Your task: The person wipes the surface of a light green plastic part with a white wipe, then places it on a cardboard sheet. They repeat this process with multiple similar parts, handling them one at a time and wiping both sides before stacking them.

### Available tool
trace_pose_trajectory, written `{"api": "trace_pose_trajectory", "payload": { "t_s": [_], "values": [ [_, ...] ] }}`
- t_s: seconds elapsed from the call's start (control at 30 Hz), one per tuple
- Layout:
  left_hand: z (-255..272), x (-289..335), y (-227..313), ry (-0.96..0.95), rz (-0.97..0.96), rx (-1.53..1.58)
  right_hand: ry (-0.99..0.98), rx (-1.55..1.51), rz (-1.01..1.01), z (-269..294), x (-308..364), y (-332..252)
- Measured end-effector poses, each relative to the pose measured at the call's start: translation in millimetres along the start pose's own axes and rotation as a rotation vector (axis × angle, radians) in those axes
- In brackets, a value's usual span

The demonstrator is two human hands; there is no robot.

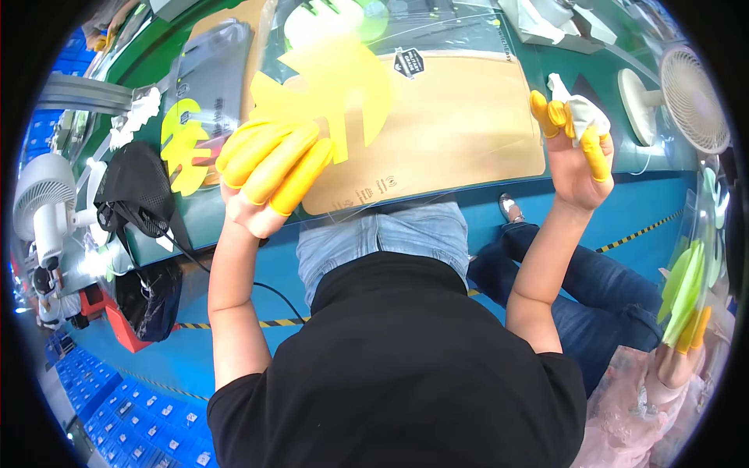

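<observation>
R hand (576, 160), grip curled round white wad (587, 117) — just R of brown board (468, 125)
L hand (273, 168) at board's L edge, can't tell hold; yellow cut-out (351, 78) overlaps board — green tabletop (612, 93) btwn board & fan (694, 97).

The left hand (269, 175) reaches forward, its yellow-covered fingers (296, 156) side by side; whether it grips is unclear. Well apart to its right, the right hand (579, 156) is raised, fingers curled in a grip. Behind the hands, both bare forearms (232, 288) slant back toward the body.
</observation>
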State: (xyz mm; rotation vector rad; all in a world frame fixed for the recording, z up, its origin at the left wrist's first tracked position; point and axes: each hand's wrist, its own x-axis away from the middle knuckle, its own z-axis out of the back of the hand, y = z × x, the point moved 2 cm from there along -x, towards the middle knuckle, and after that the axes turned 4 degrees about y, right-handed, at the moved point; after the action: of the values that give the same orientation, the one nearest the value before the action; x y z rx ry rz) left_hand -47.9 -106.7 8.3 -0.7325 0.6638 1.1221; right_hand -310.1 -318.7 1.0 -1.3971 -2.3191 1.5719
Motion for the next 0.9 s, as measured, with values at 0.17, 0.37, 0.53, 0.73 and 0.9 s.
{"api": "trace_pose_trajectory", "payload": {
  "t_s": [0.17, 0.37, 0.53, 0.73, 0.9],
  "values": [
    [-10, -7, -4, 0.242, 0.098, 0.108, 0.046, -0.021, 0.013, -1, 4, -3],
    [-18, -17, -9, 0.282, 0.235, 0.252, 0.109, 0.011, 0.044, -6, 13, -4],
    [-19, -19, -8, 0.266, 0.254, 0.248, 0.078, -0.023, 0.034, -2, 20, -3],
    [-20, -16, -8, 0.249, 0.284, 0.24, 0.126, -0.041, 0.041, -11, 24, -2],
    [-20, -15, -8, 0.24, 0.29, 0.231, 0.118, -0.036, 0.061, -12, 24, -2]
  ]
}}
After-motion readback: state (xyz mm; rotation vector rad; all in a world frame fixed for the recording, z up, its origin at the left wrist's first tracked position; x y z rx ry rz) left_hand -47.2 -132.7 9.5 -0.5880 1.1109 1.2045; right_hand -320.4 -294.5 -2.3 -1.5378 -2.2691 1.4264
